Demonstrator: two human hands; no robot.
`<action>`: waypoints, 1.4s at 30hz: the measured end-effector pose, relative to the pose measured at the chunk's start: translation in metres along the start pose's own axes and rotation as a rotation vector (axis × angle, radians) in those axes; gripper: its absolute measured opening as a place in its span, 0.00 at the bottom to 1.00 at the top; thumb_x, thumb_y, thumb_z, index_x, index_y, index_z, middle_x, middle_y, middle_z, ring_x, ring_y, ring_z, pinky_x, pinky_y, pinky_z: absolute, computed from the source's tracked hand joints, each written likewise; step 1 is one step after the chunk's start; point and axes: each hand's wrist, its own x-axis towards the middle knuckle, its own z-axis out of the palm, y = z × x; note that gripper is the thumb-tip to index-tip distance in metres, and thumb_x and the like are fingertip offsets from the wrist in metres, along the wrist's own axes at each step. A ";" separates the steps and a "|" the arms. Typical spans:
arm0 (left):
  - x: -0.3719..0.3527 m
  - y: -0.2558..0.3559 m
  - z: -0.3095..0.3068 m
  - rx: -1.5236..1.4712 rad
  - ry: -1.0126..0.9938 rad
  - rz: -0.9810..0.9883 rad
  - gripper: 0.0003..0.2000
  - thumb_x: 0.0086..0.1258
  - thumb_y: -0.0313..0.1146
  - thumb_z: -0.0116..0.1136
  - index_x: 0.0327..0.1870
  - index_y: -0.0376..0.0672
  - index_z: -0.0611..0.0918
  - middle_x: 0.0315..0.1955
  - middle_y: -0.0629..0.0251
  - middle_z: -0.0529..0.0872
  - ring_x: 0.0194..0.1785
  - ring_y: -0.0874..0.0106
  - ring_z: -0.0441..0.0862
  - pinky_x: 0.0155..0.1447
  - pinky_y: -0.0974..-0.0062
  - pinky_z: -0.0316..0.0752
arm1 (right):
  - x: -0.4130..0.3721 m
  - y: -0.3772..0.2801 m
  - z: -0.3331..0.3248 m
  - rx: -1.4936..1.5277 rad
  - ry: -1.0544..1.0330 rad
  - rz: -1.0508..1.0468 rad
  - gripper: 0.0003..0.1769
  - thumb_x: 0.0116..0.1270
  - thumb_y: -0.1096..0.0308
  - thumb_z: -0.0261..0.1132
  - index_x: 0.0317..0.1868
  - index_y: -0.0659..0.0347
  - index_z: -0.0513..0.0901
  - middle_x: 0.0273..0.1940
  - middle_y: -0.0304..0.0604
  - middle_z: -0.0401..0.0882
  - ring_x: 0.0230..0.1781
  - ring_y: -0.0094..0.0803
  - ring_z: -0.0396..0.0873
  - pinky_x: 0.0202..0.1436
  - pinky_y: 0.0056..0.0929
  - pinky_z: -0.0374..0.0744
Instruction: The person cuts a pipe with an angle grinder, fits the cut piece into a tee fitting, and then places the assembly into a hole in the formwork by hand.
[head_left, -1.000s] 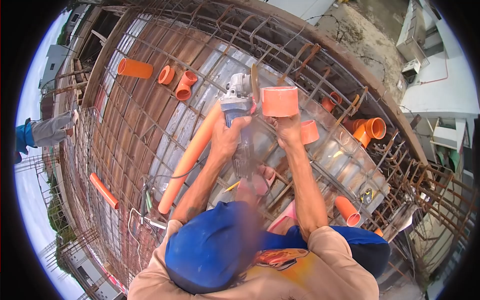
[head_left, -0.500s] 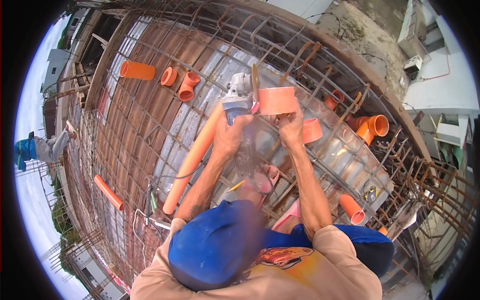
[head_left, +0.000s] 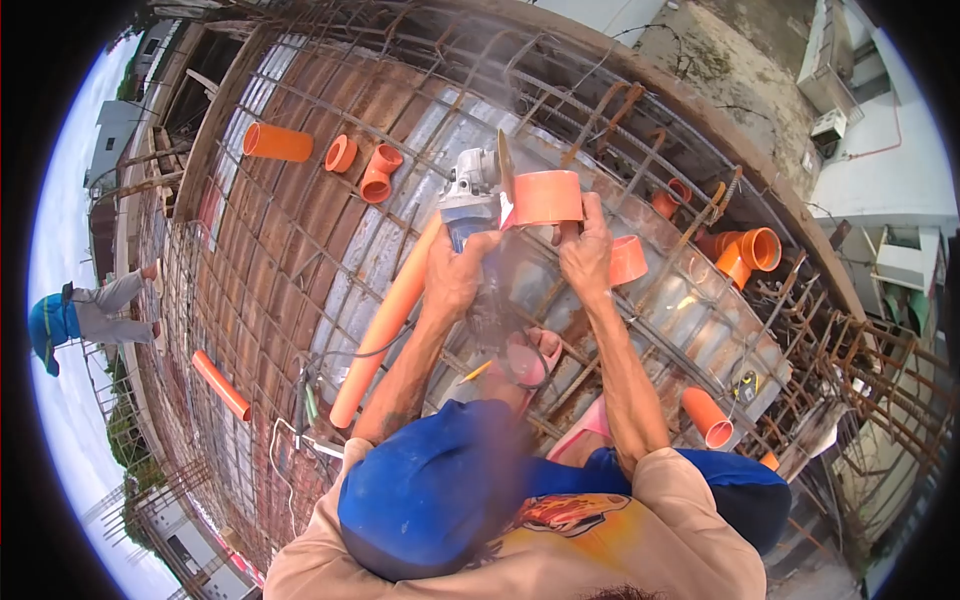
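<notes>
My left hand [head_left: 456,272] is closed round the body of a blue and grey angle grinder [head_left: 470,188]. Its thin disc [head_left: 506,168] stands edge-on against the left end of a short orange pipe piece [head_left: 548,198]. That piece is gripped in my right hand [head_left: 586,250], with the thumb and fingers at its lower right side. A hazy smear of dust hangs below the disc. Just right of my right hand lies another short orange pipe ring [head_left: 627,260]. A long orange pipe [head_left: 388,325] slants beneath my left forearm.
A rebar grid [head_left: 300,235] covers the metal sheets underfoot. Orange fittings lie about, including a pipe length [head_left: 278,143], a tee fitting [head_left: 381,173] and a branch fitting [head_left: 748,255]. A tape measure [head_left: 745,387] is at the right. Another person [head_left: 95,312] stands far left.
The pipe piece and my right hand have shifted slightly left and tilted against the disc. The dust haze reaches higher. The far person's legs have changed position.
</notes>
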 end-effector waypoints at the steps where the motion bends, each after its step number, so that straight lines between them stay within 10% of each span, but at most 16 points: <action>1: 0.000 0.000 0.000 0.014 0.002 0.004 0.22 0.64 0.41 0.65 0.55 0.37 0.78 0.39 0.66 0.83 0.40 0.77 0.78 0.47 0.76 0.74 | 0.000 -0.002 -0.002 -0.026 -0.001 0.012 0.02 0.76 0.74 0.56 0.46 0.58 0.75 0.25 0.35 0.76 0.26 0.20 0.75 0.31 0.26 0.74; 4: -0.001 0.000 0.002 0.046 -0.006 0.021 0.22 0.64 0.41 0.65 0.54 0.37 0.78 0.39 0.66 0.83 0.39 0.77 0.79 0.45 0.76 0.75 | 0.006 0.014 0.000 -0.241 0.077 -0.178 0.03 0.76 0.73 0.57 0.47 0.58 0.75 0.24 0.36 0.77 0.27 0.22 0.78 0.33 0.28 0.75; 7: -0.003 -0.001 0.006 0.041 -0.020 0.047 0.21 0.64 0.40 0.65 0.53 0.37 0.78 0.38 0.66 0.83 0.37 0.77 0.79 0.43 0.76 0.75 | 0.021 0.030 -0.006 -0.195 0.058 0.003 0.08 0.76 0.72 0.56 0.53 0.60 0.70 0.37 0.55 0.86 0.40 0.53 0.87 0.43 0.51 0.80; 13: -0.005 -0.005 0.009 -0.136 -0.039 -0.024 0.20 0.64 0.38 0.63 0.54 0.37 0.78 0.37 0.66 0.82 0.37 0.77 0.79 0.41 0.76 0.76 | 0.014 0.030 -0.008 0.689 0.049 0.357 0.11 0.76 0.74 0.61 0.54 0.57 0.70 0.52 0.43 0.80 0.45 0.31 0.85 0.46 0.31 0.86; 22: 0.002 -0.015 0.016 -0.097 -0.015 -0.013 0.21 0.66 0.40 0.62 0.55 0.36 0.78 0.39 0.64 0.83 0.39 0.76 0.80 0.45 0.74 0.76 | 0.000 0.037 0.004 1.278 -0.101 0.554 0.18 0.68 0.79 0.69 0.56 0.64 0.77 0.49 0.44 0.82 0.45 0.36 0.85 0.48 0.30 0.88; 35: 0.009 -0.020 0.004 0.145 0.005 0.047 0.24 0.64 0.45 0.63 0.53 0.33 0.80 0.43 0.58 0.85 0.45 0.70 0.80 0.54 0.70 0.75 | -0.008 0.027 0.005 0.724 -0.190 0.469 0.10 0.72 0.62 0.68 0.45 0.60 0.84 0.34 0.35 0.83 0.30 0.23 0.78 0.36 0.25 0.79; 42: 0.006 -0.018 0.005 0.097 0.012 0.027 0.23 0.64 0.45 0.63 0.52 0.36 0.80 0.41 0.61 0.85 0.44 0.71 0.80 0.52 0.71 0.75 | -0.007 0.026 0.000 0.615 -0.193 0.335 0.15 0.76 0.61 0.65 0.56 0.59 0.80 0.37 0.33 0.82 0.32 0.19 0.77 0.34 0.24 0.79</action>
